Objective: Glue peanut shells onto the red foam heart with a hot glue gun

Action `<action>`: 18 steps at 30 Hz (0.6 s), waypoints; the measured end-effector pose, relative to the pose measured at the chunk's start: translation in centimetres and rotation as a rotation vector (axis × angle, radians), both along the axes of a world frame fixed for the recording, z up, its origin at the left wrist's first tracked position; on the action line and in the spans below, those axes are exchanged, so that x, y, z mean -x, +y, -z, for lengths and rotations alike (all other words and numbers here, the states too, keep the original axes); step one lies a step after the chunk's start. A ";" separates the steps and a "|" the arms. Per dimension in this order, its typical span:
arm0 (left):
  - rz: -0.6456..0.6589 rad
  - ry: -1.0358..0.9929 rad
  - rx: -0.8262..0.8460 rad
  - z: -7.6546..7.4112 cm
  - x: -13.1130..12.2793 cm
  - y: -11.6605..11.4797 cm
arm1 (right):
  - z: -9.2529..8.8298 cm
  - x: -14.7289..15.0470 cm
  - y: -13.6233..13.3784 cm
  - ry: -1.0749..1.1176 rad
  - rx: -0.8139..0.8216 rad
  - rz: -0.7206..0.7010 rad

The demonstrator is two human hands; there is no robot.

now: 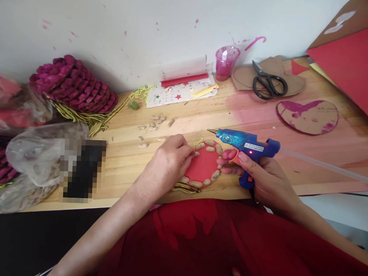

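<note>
My left hand is closed over the left edge of a red heart-shaped or rounded piece. A peanut shows at its fingertips. More peanuts in their shells line the rim of the red piece, and the part under my left hand is hidden. My right hand grips a blue glue gun with an orange trigger, its nozzle pointing left above the red piece. A clear glue stick sticks out of its back end. My right fingertips are close to the piece's right rim.
Loose peanuts lie behind my left hand. Black scissors rest on cardboard, near a cardboard heart and a pink-stained cup. Purple pinecone-like stacks, a plastic bag and a blurred dark object are left.
</note>
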State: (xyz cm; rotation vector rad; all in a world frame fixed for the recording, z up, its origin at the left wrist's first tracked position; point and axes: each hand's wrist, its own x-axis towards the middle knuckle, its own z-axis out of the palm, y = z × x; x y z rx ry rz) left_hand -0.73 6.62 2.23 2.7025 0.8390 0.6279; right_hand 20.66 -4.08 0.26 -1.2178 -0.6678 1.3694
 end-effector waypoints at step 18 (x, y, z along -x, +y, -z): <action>-0.022 0.087 -0.003 0.0 -0.1 -0.1 | -0.3 0.0 0.1 -0.010 0.025 0.007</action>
